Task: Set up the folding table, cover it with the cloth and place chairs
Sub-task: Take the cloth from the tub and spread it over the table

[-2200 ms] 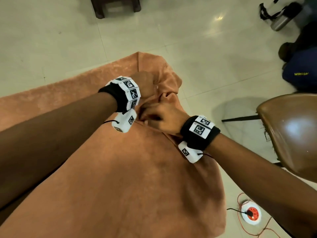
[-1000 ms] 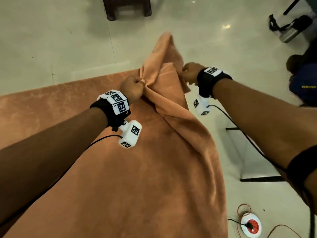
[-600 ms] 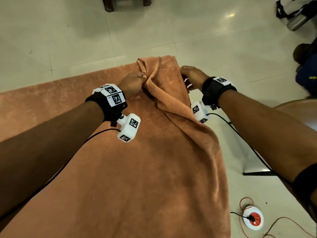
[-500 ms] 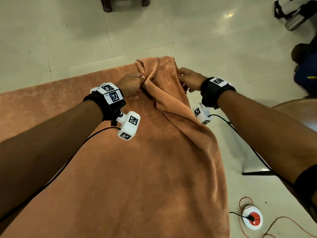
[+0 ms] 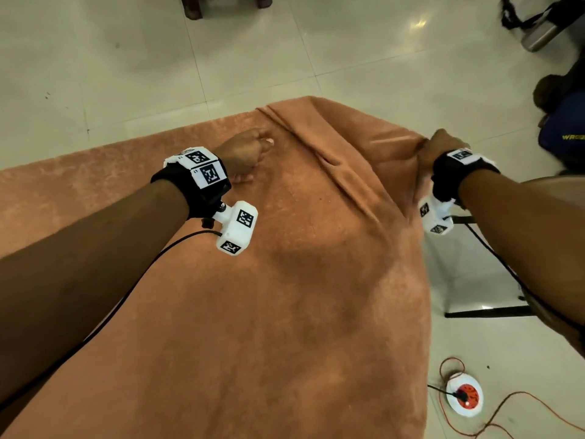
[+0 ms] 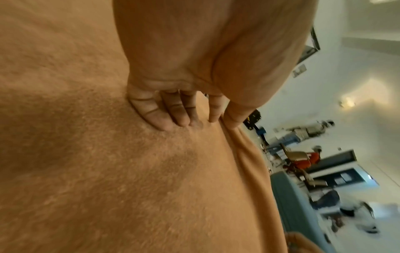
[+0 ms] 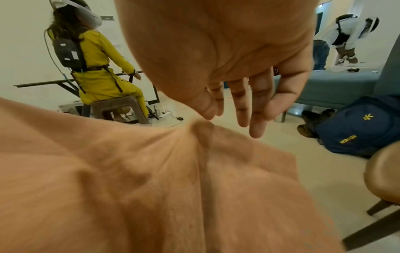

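An orange cloth (image 5: 285, 296) lies over the folding table, which is hidden beneath it. My left hand (image 5: 250, 153) rests on the cloth near the far edge. Its straight fingers (image 6: 164, 116) press down, and a long fold (image 6: 244, 162) starts beside the thumb. My right hand (image 5: 443, 147) is out at the right edge. There its thumb and forefinger pinch a raised peak of the cloth (image 7: 203, 126), with the other fingers (image 7: 257, 113) stretched out. A brown chair seat (image 7: 385, 171) is at my right; in the head view only its black legs (image 5: 487, 312) show under my arm.
On the floor at lower right lies a white and red power reel (image 5: 465, 399) with a thin red cord. A blue backpack (image 5: 563, 134) sits at far right. A dark stool (image 5: 193, 7) stands beyond the table. A person in yellow (image 7: 97, 68) sits nearby, beside a grey-blue sofa (image 7: 335, 89).
My right hand has pulled its pinch of cloth out to the right, spreading the bunched fold flat. My left hand has gone from gripping the fold to pressing on the cloth.
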{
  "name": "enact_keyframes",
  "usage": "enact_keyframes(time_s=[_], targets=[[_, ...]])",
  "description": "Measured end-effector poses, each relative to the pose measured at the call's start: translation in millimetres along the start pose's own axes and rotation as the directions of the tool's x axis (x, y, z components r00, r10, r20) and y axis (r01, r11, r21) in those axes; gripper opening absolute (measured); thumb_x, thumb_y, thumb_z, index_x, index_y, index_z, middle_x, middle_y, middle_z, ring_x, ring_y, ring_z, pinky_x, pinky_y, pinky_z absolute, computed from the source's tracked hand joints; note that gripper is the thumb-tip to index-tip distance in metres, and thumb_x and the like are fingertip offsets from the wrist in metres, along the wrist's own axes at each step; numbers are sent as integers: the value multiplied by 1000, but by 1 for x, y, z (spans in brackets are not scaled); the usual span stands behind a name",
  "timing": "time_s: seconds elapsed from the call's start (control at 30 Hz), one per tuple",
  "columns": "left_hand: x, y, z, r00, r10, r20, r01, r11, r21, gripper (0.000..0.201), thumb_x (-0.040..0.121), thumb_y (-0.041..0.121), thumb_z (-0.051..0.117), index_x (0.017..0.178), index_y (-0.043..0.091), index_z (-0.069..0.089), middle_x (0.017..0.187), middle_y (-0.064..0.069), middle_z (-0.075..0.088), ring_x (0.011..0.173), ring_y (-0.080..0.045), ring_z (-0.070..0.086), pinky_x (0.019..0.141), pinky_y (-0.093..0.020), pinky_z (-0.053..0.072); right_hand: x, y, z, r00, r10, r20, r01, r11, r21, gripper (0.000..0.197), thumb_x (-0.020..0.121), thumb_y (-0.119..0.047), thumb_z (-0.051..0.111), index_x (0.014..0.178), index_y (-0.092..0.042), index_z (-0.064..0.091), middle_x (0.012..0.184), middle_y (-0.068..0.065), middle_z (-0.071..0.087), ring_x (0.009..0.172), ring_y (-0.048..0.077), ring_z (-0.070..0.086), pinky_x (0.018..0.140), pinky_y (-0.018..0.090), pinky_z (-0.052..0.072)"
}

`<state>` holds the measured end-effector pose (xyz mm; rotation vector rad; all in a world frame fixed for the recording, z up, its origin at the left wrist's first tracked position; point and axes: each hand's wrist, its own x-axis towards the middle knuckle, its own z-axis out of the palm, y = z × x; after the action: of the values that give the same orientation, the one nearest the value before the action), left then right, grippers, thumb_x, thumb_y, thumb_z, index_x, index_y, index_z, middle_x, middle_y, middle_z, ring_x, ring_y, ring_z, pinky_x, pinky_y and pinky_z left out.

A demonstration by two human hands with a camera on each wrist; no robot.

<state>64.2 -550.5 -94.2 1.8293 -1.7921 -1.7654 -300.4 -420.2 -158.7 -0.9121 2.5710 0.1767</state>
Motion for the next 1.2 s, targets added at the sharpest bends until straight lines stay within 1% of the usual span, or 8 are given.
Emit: enact_keyframes(time_s=[0.07,0.13,0.23,0.33,0.47,0.63,0.8,1.2], targets=[[1,-3,3,995,100,-12,-98,987,131,42,99,38,53,140,36,49,121,11,58,102,-11,58,81,-31,52,-5,8,10,1000,-10,26,9,999,35,54,90,-36,54,137,-11,44,134,25,56,120,45,56,96,46,47],[3,-10,11,966,258,5,-237,880,411,50,95,41,59,143,31,48,141,-4,51,127,-25,50,110,-40,38,-15,0,20,994,-90,59,85,993,82,54,91,-44,58,139,-19,48,135,20,58,123,40,56,98,42,45],[0,-15,25,917,399,26,-282,599,749,68,82,60,59,144,36,46,132,-14,45,123,-38,45,108,-43,32,-37,-28,30,964,-254,84,235,953,193,50,94,-59,53,131,-26,56,127,10,66,120,33,58,95,37,43],[3,-19,36,908,413,71,-278,468,839,85,66,78,45,143,42,39,141,-10,41,131,-37,37,107,-51,32,-65,-65,31,916,-396,60,360,880,310,47,94,-63,48,126,-31,58,111,3,72,107,28,64,92,36,48],[-5,-14,46,936,350,46,-228,498,837,83,73,71,53,148,42,31,155,-9,25,141,-40,24,113,-58,26,-99,-86,38,818,-551,164,463,800,381,41,101,-55,42,132,-31,52,110,3,70,97,27,66,94,41,50],[-26,-31,61,928,369,49,-250,519,817,76,87,62,52,153,42,18,165,-4,6,150,-38,3,114,-67,15,-165,-58,50,793,-570,213,438,778,450,42,101,-57,42,124,-27,60,108,-3,67,98,18,63,88,36,48],[-62,-57,88,901,420,111,-328,492,806,75,90,61,48,154,40,17,166,-2,-1,152,-34,-3,115,-69,4,-244,11,86,814,-503,290,302,793,529,46,94,-74,37,98,-35,61,97,-11,68,92,13,65,87,39,53],[-211,-132,164,836,321,446,-535,294,792,83,88,62,51,155,41,8,165,0,-16,151,-30,-14,115,-68,2,-405,184,154,850,-310,426,-28,781,624,49,71,-83,57,108,-53,67,113,-19,68,104,8,65,95,33,50]])
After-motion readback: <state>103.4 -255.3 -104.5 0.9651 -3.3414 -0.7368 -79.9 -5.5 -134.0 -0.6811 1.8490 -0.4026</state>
